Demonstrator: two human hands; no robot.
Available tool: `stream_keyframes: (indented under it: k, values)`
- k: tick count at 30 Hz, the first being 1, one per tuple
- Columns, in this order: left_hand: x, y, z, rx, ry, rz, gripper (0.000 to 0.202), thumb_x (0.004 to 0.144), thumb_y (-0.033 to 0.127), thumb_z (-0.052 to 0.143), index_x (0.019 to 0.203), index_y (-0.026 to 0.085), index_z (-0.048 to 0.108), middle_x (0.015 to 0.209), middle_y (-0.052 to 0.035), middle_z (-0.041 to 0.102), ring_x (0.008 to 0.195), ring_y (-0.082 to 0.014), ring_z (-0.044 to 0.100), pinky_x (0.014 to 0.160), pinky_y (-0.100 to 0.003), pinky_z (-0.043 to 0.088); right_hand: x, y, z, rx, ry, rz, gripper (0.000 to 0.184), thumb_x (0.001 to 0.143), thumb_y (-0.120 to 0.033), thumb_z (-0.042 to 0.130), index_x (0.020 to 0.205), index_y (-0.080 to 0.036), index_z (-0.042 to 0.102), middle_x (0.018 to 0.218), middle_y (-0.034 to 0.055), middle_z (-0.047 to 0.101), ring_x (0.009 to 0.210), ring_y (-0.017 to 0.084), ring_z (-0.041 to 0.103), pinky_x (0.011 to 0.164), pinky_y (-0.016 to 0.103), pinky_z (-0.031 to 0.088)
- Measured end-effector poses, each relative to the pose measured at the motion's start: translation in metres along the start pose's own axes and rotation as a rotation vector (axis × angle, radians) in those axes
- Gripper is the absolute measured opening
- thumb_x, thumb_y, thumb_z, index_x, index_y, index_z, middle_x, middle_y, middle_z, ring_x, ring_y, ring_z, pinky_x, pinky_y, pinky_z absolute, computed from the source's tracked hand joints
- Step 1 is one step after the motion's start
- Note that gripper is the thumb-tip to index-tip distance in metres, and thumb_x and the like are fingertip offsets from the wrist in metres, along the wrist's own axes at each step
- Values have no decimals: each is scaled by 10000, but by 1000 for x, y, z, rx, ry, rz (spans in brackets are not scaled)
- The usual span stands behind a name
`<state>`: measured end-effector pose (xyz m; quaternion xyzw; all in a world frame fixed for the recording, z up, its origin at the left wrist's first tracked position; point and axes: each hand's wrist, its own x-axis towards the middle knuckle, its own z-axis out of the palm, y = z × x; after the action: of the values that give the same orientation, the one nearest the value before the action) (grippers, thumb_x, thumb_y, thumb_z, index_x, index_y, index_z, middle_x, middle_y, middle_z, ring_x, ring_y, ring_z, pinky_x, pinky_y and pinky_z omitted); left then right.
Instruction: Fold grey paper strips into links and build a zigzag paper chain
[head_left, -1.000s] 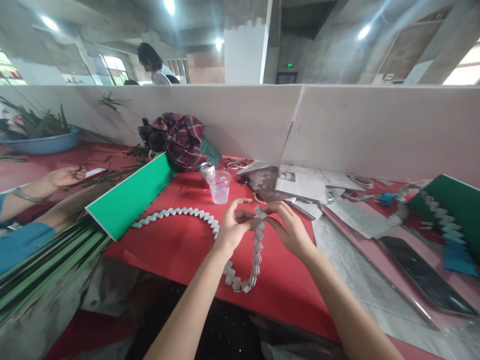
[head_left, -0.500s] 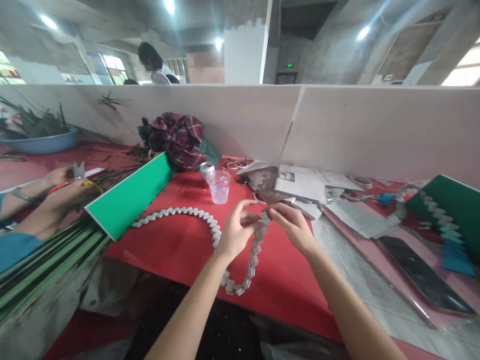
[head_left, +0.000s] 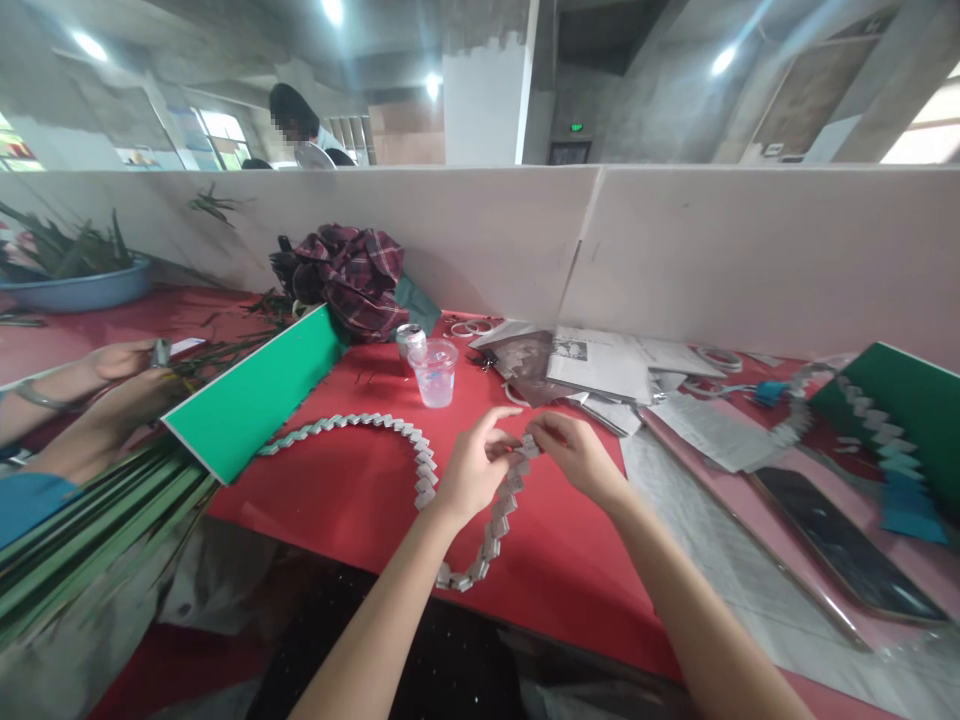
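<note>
A long zigzag chain of folded white paper (head_left: 493,540) curves over the red tabletop (head_left: 360,550), from beside the green divider round to my hands. My left hand (head_left: 480,465) pinches the chain close to its near end, thumb and fingers closed round it. At that same end my right hand (head_left: 581,455) has its fingertips pressed together on the last folded link. Part of the chain is hidden behind my left hand and forearm.
A plastic cup (head_left: 436,375) and a can (head_left: 410,342) stand beyond my hands. Papers (head_left: 600,368) and a phone (head_left: 847,545) lie to the right. Left of the green divider (head_left: 255,400), a co-worker's hands (head_left: 139,375) hold a tool above long green leaves (head_left: 97,530).
My right hand's fingers have drawn in tighter on the chain's end, and the hanging part of the chain has shifted slightly left. The co-worker's scissor-like tool has turned.
</note>
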<state>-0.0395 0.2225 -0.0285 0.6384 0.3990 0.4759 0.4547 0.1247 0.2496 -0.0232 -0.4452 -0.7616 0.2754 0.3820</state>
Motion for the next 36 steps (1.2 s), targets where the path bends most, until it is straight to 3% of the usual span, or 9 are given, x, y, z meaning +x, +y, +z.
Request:
stream_keyframes:
  k: [4, 12, 17, 22, 25, 28, 31, 36]
  values:
    - [0, 1, -1, 38, -10, -3, 419, 780, 125, 540, 1182, 223, 478, 816, -25, 668, 672, -141, 641, 645, -255, 524, -1, 2, 6, -33, 43, -13, 196, 867, -232, 431, 682, -189, 481, 653, -5, 522, 618, 135, 469, 572, 245, 340]
    - [0, -4, -5, 48, 79, -4, 472, 762, 113, 565, 1199, 235, 437, 753, -1, 627, 651, -139, 630, 574, -233, 508, -4, -1, 11, -4, 80, -204, 164, 885, -193, 434, 745, -194, 521, 738, 17, 563, 686, 144, 519, 644, 255, 396]
    - [2, -7, -3, 107, 171, 76, 411, 766, 96, 553, 1151, 219, 477, 787, -9, 635, 726, -134, 629, 659, -235, 507, -2, 4, 8, 53, 47, -188, 194, 902, -236, 431, 794, -193, 586, 790, 35, 603, 749, 162, 554, 694, 276, 419]
    - [0, -4, 0, 94, 103, 73, 279, 784, 143, 536, 1052, 199, 588, 851, -35, 670, 751, -151, 642, 655, -244, 519, -1, 5, 5, 95, 56, -139, 142, 872, -235, 477, 834, -190, 606, 786, 29, 614, 749, 162, 566, 674, 270, 429]
    - [-1, 0, 3, 49, 124, 59, 230, 816, 241, 539, 1008, 184, 651, 928, -59, 691, 830, -177, 643, 741, -281, 517, -1, 4, 5, 89, 58, -119, 133, 858, -247, 493, 828, -185, 607, 759, 23, 607, 717, 157, 558, 651, 267, 428]
    - [0, 1, 3, -111, 175, -21, 253, 802, 341, 577, 935, 156, 686, 898, -73, 701, 838, -195, 636, 774, -307, 502, -2, 3, 5, 70, 43, -125, 147, 861, -265, 490, 831, -185, 610, 771, 27, 609, 717, 157, 552, 656, 272, 425]
    - [1, -1, 2, -335, 192, -177, 234, 725, 331, 665, 843, 131, 692, 799, -67, 693, 748, -177, 627, 742, -314, 498, -2, 1, 5, 61, 15, -147, 161, 871, -271, 475, 822, -188, 604, 789, 33, 612, 731, 160, 549, 669, 275, 422]
    - [2, -7, -1, -577, 66, -347, 213, 704, 307, 688, 808, 121, 676, 736, -50, 652, 670, -154, 612, 643, -287, 480, -2, 0, 4, 94, -19, -145, 154, 867, -262, 475, 811, -187, 598, 779, 27, 595, 712, 154, 541, 651, 268, 420]
